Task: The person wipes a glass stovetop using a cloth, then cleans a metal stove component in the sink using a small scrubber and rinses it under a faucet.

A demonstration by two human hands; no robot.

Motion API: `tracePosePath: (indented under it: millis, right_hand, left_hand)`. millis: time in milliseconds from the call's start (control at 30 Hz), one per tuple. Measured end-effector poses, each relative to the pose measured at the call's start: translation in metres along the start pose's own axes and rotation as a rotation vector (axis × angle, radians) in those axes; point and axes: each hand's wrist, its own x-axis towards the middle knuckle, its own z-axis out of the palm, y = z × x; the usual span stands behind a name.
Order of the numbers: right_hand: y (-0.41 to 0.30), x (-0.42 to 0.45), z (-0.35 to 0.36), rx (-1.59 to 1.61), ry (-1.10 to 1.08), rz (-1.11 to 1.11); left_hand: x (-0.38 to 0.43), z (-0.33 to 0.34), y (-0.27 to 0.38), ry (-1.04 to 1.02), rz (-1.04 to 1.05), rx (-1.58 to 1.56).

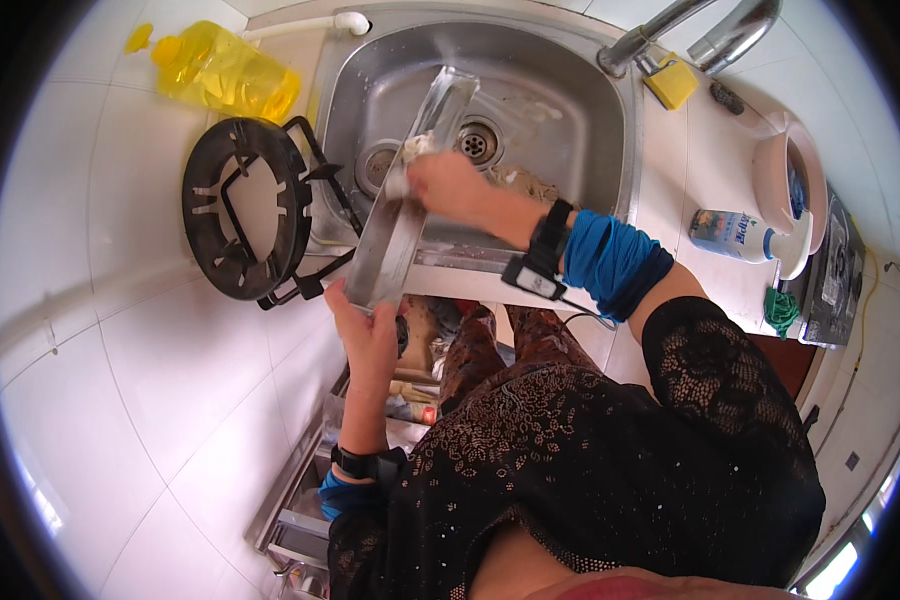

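Note:
A long metal trough-shaped piece (390,247) slants over the left part of the stainless steel sink (570,157), its far end inside the basin. Its near end is gripped by my left hand (365,330), in front of the sink's edge. Around a pale, soapy-looking cloth or pad, partly hidden by the fingers, my right hand (450,187) is closed; it presses on the middle of the metal piece and is slightly blurred. A crumpled beige cloth (525,184) lies in the basin beside the drain (478,144).
Black pan supports (247,210) and a yellow soap bottle (225,71) stand left of the sink. Along the right counter are a yellow sponge (671,81), a spray bottle (742,236), a pink container (787,172) and a green scrubber (781,311). The faucet (637,49) is at the back right.

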Motion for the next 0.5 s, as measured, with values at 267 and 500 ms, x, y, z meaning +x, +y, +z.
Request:
tracePosePath:
  millis: [267,500]
  right_hand:
    - [0.088,0.024,-0.029,-0.552,0.122,0.018]
    - [0.132,0.038,-0.021,-0.767,-0.053,-0.075]
  left_hand:
    - [0.004,0.007,0.009,0.054,-0.017,0.055]
    - [-0.01,-0.004,0.009,-0.01,0.086,0.289]
